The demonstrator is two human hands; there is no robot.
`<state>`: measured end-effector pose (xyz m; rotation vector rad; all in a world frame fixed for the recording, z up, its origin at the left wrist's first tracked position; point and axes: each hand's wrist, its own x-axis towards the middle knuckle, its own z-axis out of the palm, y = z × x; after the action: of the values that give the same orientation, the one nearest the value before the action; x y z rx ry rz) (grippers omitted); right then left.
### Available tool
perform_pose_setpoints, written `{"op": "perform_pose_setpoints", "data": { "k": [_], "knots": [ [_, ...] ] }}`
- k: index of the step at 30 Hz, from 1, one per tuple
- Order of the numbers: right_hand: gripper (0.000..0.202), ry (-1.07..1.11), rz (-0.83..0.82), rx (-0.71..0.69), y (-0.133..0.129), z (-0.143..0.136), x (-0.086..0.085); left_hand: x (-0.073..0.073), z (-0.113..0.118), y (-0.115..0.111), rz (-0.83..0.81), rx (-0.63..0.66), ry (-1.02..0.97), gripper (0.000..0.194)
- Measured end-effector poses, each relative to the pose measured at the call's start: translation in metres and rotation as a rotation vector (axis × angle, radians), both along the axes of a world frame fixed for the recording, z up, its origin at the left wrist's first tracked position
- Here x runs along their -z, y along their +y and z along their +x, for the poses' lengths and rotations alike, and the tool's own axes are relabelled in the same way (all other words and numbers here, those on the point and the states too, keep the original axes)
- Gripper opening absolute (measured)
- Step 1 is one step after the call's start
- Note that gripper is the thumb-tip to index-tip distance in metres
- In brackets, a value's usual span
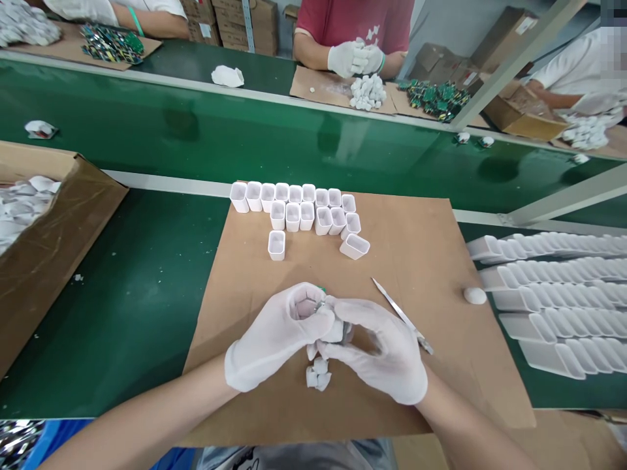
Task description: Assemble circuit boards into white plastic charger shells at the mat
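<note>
Both my hands wear white gloves and meet over the brown cardboard sheet (235,405). My left hand (284,333) is closed, thumb and fingers pinching a small white plastic part (336,331). From the other side my right hand (382,346) grips the same part. A bit of green and some metal show at the fingertips, but the gloves hide most of it. Just below lie a few small white pieces (318,374). To the right of my right hand rests a slim white pointed tool (399,310), flat on the cardboard.
Rows of small white cups (292,215) stand at the cardboard's far edge. Stacked white cups (563,294) lie at right, near a white round piece (475,296). A box of white parts (63,215) sits at left. Co-workers sit beyond the green belt (206,137).
</note>
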<state>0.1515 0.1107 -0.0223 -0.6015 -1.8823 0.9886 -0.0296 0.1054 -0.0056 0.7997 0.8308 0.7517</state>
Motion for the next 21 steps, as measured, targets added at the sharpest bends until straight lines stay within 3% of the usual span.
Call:
{"op": "perform_pose_setpoints", "data": {
  "k": [3,6,12,18,21],
  "knots": [
    [0.06,-0.009,-0.09,-0.085,0.003,0.0,-0.004,-0.002,0.0,0.001,-0.046,0.032,-0.047,0.029],
    [0.046,-0.151,-0.113,-0.092,0.004,0.002,-0.01,-0.004,-0.001,0.001,-0.055,0.089,-0.084,0.035],
    [0.029,-0.211,-0.05,-0.094,0.006,0.006,-0.014,-0.005,0.0,0.002,-0.014,0.114,-0.031,0.022],
    [0.049,-0.161,0.043,-0.083,0.006,0.005,-0.009,-0.003,0.002,0.0,0.038,0.128,0.036,0.016],
    [0.027,-0.206,-0.072,-0.144,0.007,0.005,-0.014,-0.005,0.0,0.001,0.076,0.142,0.019,0.025]
  ]
}}
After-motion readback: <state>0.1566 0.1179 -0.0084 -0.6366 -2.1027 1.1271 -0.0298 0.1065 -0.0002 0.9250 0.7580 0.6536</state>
